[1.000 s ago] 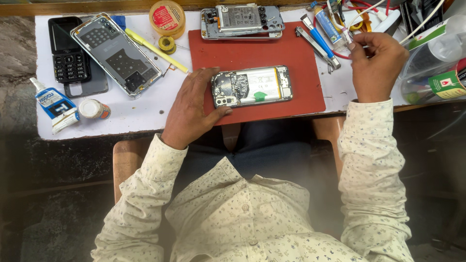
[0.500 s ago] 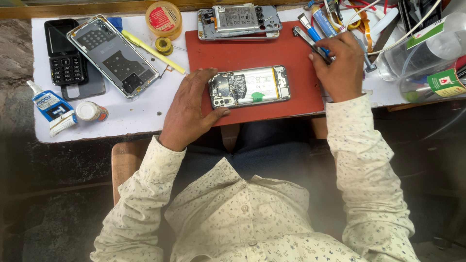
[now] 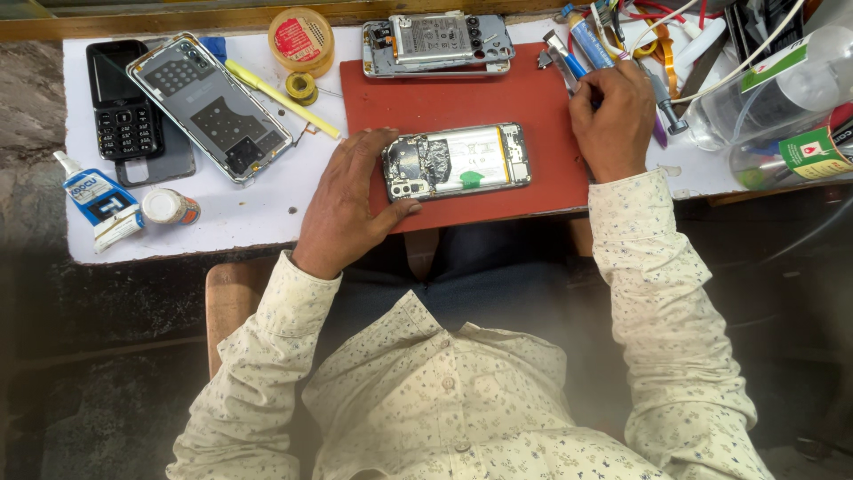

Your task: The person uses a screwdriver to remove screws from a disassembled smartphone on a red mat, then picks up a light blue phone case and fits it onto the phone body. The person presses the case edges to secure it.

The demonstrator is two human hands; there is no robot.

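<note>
The opened phone (image 3: 458, 162) is pinned at its left end by the left hand (image 3: 351, 200), fingers spread, near the red mat's (image 3: 444, 102) front edge. A thin tool (image 3: 593, 89) is pinched by the right hand (image 3: 615, 116) at the mat's cluttered right edge.

My left hand (image 3: 351, 209) steadies the opened phone (image 3: 458, 161) on the red mat (image 3: 444, 102); my right hand (image 3: 615, 120) grips tweezers (image 3: 562, 55).
</note>
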